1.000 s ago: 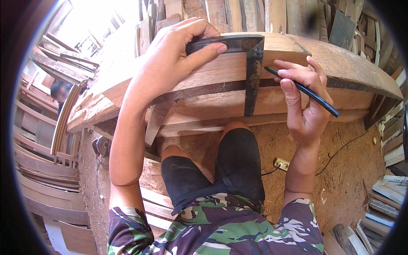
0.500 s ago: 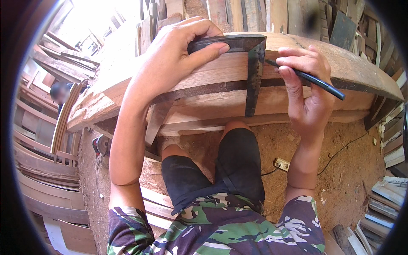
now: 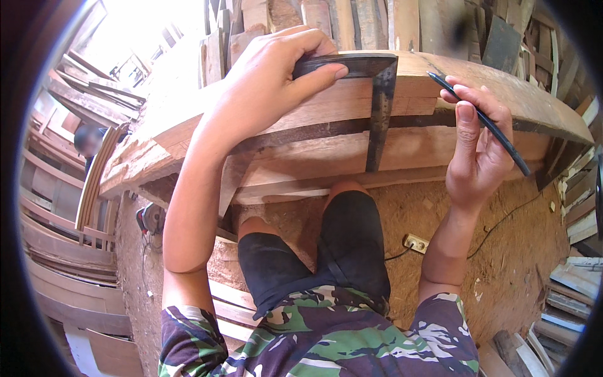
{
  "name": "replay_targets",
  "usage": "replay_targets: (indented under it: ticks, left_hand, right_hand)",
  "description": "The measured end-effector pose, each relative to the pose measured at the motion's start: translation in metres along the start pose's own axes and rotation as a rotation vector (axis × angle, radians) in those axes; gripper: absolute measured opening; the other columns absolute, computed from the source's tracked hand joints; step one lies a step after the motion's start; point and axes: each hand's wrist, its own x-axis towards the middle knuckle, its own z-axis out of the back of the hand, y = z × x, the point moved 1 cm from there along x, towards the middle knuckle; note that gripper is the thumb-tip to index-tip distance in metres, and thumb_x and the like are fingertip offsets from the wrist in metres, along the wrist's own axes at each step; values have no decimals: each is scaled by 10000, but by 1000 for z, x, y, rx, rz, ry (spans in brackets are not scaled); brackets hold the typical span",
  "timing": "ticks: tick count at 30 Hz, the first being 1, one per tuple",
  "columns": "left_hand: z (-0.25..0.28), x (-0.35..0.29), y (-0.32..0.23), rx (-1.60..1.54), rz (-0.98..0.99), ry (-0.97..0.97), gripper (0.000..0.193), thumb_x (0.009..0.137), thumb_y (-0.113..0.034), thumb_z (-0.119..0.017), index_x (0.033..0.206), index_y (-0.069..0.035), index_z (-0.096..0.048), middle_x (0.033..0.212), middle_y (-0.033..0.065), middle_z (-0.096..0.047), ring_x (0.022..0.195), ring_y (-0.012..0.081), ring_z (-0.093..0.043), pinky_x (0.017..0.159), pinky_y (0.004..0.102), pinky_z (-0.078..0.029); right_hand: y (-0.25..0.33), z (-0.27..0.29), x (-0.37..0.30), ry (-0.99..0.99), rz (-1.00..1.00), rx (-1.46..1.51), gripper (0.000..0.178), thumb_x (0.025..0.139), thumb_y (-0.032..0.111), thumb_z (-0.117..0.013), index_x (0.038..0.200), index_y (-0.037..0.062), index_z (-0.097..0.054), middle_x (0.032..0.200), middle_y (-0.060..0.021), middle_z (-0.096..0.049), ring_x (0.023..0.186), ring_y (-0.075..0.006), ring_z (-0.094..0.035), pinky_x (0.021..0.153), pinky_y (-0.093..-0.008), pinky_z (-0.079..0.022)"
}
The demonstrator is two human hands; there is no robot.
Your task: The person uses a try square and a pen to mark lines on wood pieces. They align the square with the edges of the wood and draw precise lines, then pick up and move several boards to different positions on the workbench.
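My left hand (image 3: 282,69) grips the stock of a dark try square (image 3: 379,116) against the top edge of a curved wooden workpiece (image 3: 333,103). The square's metal blade hangs down across the near face of the wood. Between the fingers of my right hand (image 3: 480,135) is a dark pencil (image 3: 493,129), held at a slant. Its tip points up and left, to the right of the square and apart from the blade. Fine lines show on the wood face just right of the blade.
A power tool (image 3: 151,218) lies on the floor at left. A socket strip (image 3: 416,244) with a black cable lies on the dusty ground at right. Stacked boards (image 3: 75,276) line the left, with more wood pieces (image 3: 575,283) at right. Another person (image 3: 89,139) is at far left.
My right hand has moved right, drawing the pencil away from the square's blade and tilting it more steeply. The try square and my left hand have shifted slightly right.
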Motion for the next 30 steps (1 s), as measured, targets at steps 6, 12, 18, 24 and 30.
replay_targets:
  ticks: [6,12,18,24,30]
  left_hand:
    - [-14,11,-4,21,-121,-57,324,1081,-301,-738,988,-2,-656,815,26,-576,749,107,-534,697,315,-454]
    - [-21,12,1,-58,-97,-63,282,1083,-304,-742,1031,-31,-696,764,-12,-593,725,73,-540,679,287,-443]
    - [-23,12,2,-81,-75,-61,265,1082,-298,-745,1069,-35,-714,775,-20,-624,730,54,-552,677,270,-444]
    - [-22,11,-3,-63,-46,-56,256,1077,-291,-758,1102,-37,-736,789,-22,-636,743,54,-565,693,267,-458]
    - [-23,11,-1,-40,-60,-56,268,1078,-298,-760,1112,-33,-744,808,-13,-640,772,61,-572,714,270,-466]
  right_hand:
    - [-3,6,-7,3,-2,-1,101,1099,99,-704,1147,42,-772,1111,-113,-835,1041,-205,-790,1196,-439,-436]
    - [-2,9,-10,13,-4,-24,99,1098,95,-700,1145,52,-775,1118,-115,-843,1027,-201,-795,1200,-464,-432]
    - [-3,10,-11,24,15,-38,102,1098,104,-697,1146,58,-774,1114,-105,-845,1023,-196,-794,1201,-465,-428]
    - [-2,11,-12,66,34,-90,91,1087,107,-704,1131,65,-773,1118,-104,-847,1044,-199,-790,1208,-471,-423]
    - [-1,12,-12,101,62,-149,83,1079,98,-704,1120,71,-772,1105,-111,-851,1099,-217,-794,1212,-484,-422]
